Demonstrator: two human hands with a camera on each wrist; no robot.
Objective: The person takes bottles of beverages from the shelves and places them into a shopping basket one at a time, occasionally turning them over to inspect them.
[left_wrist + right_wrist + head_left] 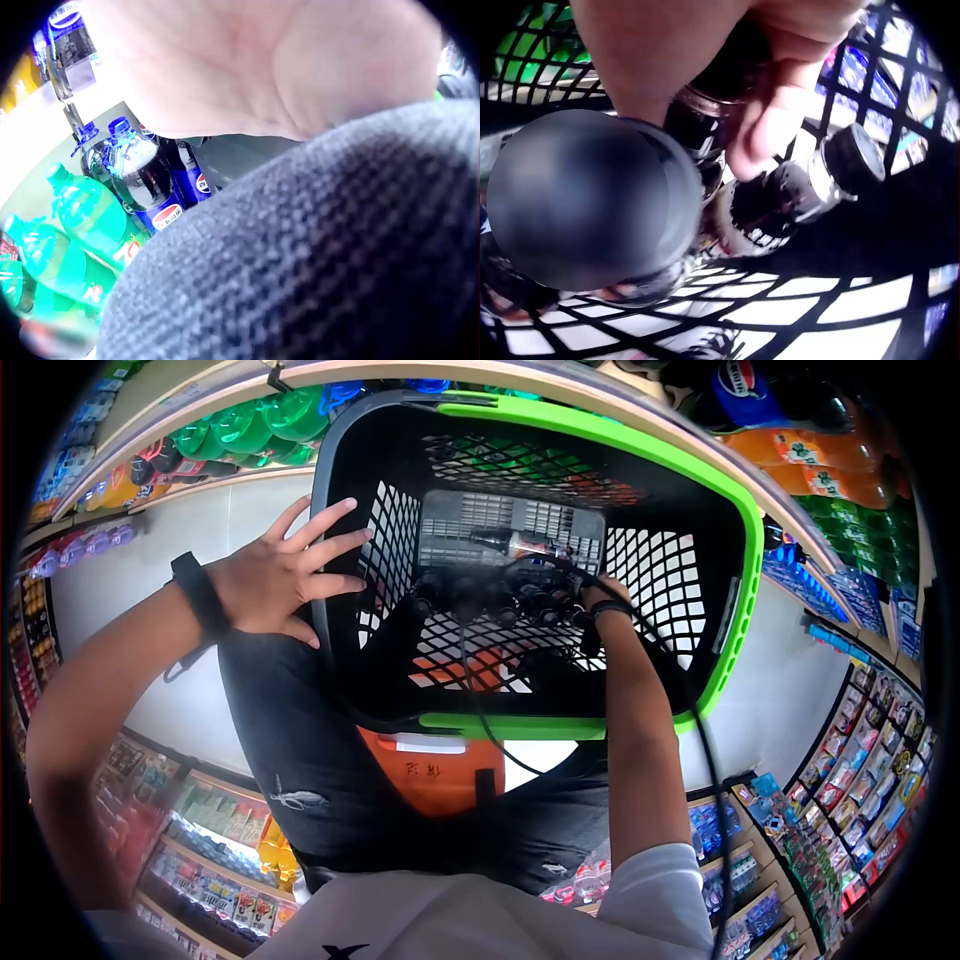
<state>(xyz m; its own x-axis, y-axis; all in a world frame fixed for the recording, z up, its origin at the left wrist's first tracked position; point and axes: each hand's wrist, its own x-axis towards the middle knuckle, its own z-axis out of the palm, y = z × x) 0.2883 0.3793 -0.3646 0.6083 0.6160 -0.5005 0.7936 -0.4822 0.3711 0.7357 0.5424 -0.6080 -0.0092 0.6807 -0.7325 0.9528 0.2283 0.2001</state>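
Observation:
A black shopping basket point(335, 470) with a bright green handle point(745, 510) stands in front of my knees. My left hand point(272, 580) rests at its left rim with fingers spread; its palm fills the top of the left wrist view. Down inside the basket, my right hand point(608, 596) grips a dark soda bottle point(697, 131) near its neck, thumb and fingers curled round it. Next to that, a second bottle with a black cap point(853, 157) leans outward. Several dark bottles point(500, 603) stand in a row on the basket's floor, and one bottle point(527, 546) lies behind them.
Shelves of green soda bottles point(240, 428) and orange soda bottles point(815, 455) run along the far side. Hanging packets point(870, 750) line the right. An orange object point(435, 770) sits between my legs. A black cable point(700, 750) runs over the basket's near side.

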